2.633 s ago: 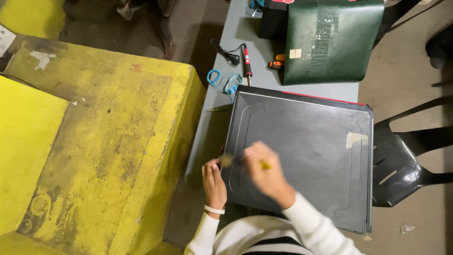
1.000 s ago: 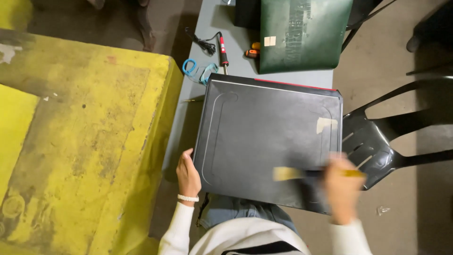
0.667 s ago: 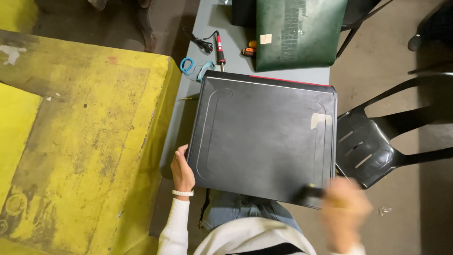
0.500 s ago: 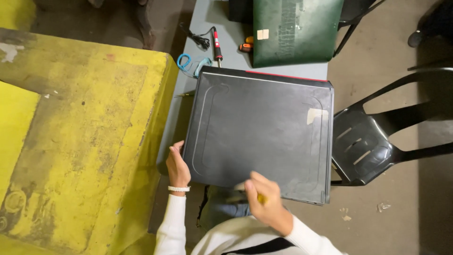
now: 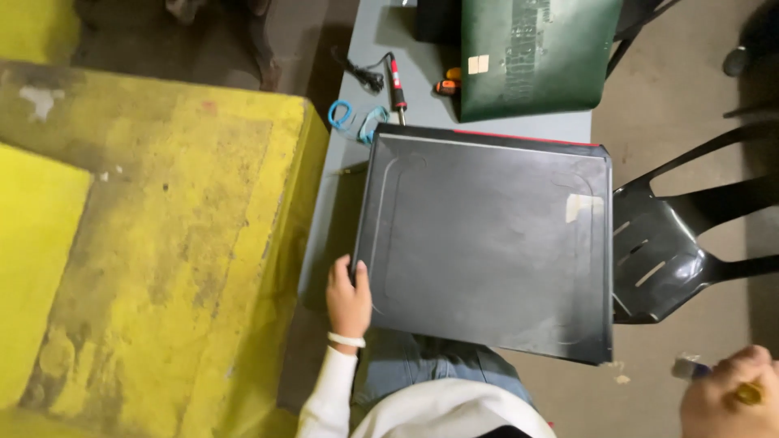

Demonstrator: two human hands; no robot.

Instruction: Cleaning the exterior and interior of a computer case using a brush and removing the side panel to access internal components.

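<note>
Black panel (image 5: 487, 243) laid flat on grey table (image 5: 422, 61), near edge over lap; left hand (image 5: 349, 300) set on panel's left edge, fingers (image 5: 359, 272) curled over it; right hand (image 5: 726, 397) off panel at lower right, fingers clenched around yellow-handled tool (image 5: 746, 393).

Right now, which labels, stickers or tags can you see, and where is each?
Pale tape patch: roughly rectangular, near the right edge of the dark metal panel.
Small cream sticker: squarish, lower left of the green board at the top.
No screens or signs show.
</note>
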